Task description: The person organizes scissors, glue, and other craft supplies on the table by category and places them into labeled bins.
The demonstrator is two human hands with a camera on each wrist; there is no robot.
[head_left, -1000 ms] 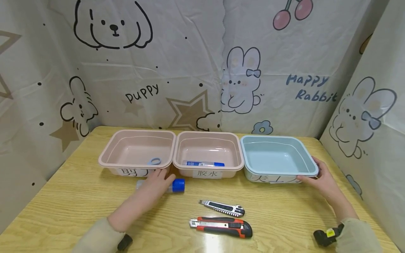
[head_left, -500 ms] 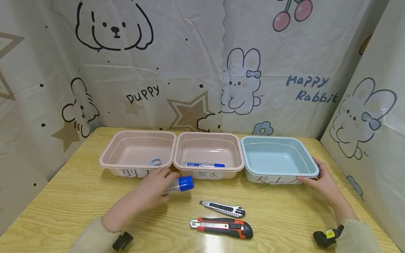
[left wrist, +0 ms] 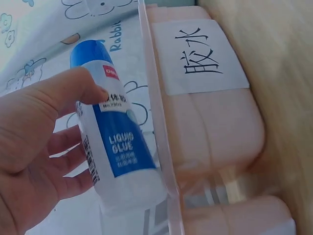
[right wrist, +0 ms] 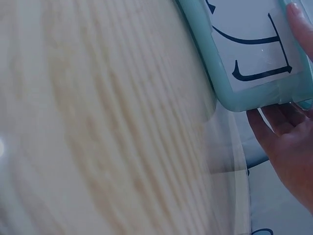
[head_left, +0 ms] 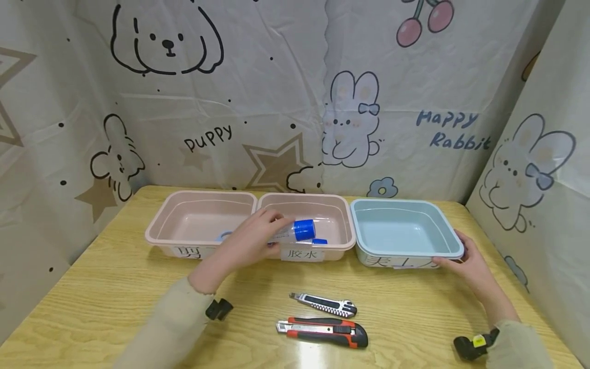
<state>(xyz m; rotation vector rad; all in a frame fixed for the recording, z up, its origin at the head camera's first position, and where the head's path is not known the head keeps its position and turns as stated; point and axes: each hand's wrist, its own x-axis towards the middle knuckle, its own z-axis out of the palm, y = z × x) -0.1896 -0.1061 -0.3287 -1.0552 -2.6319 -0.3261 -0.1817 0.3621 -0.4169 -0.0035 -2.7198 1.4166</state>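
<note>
A clear bottle of liquid glue (left wrist: 124, 137) with a blue cap is gripped in my left hand (head_left: 253, 236), thumb on one side and fingers round the other. In the head view the bottle overlaps the middle pink bin (head_left: 338, 246), over its front rim. Inside that bin lies another blue-capped glue item (head_left: 320, 241), mostly hidden behind the hand and bottle. My right hand (head_left: 470, 261) holds the front right corner of the light blue bin (head_left: 407, 253), its thumb on the front by the label and its fingers along the side.
The left pink bin (head_left: 154, 236) holds scissors with a pale blue handle (head_left: 224, 235), partly hidden by my left arm. A silver utility knife (head_left: 324, 304) and a larger red and black utility knife (head_left: 322, 331) lie on the wooden table (head_left: 405, 318). A printed curtain hangs behind.
My left hand has picked the glue bottle up from the table before the left bin and carried it right and up to the middle bin. The right hand stays at the blue bin.
</note>
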